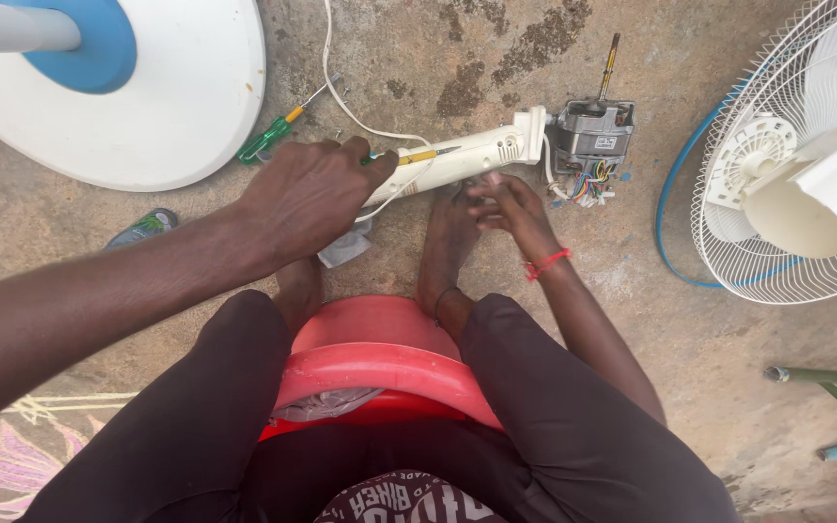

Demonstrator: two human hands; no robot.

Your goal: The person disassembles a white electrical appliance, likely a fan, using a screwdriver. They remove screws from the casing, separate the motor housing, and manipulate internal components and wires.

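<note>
Red stool [380, 363] under person. Left hand [307, 194] clenched on screwdriver [409, 157], tip at white fan neck [457, 157] lying on concrete. Right hand [501, 205] fingers loose, steadying neck from below. Motor [591, 136] at far end. Judged: screw-working step; next needs steady pressure, tip kept seated.

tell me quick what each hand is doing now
Left hand: closed on a yellow-handled screwdriver at the white fan neck.
Right hand: fingers on the neck's underside; grip unclear.

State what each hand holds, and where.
Left hand grips a yellow-handled screwdriver by its handle; right hand steadies the white fan neck from beneath.
</note>
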